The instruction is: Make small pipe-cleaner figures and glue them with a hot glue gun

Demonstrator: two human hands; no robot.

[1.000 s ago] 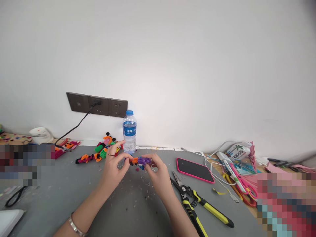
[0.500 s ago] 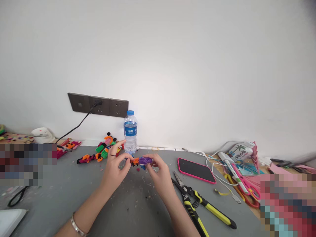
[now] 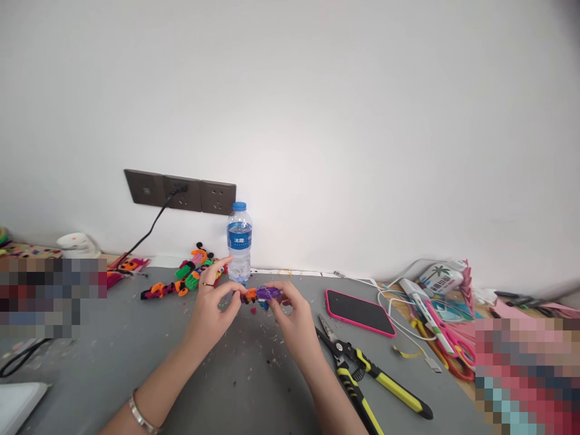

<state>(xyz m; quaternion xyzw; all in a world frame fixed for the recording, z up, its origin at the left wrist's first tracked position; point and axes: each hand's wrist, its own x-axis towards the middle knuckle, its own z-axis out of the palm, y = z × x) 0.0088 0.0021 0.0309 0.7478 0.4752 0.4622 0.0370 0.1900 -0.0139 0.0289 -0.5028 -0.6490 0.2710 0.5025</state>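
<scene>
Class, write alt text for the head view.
Two hands, left hand and right hand, hold a small orange-and-purple craft over a grey table. A water bottle stands behind; a phone and pliers lie right.

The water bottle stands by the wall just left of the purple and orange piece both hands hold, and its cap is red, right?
Not quite: the head view shows the water bottle with a blue cap. The rest holds.
</scene>
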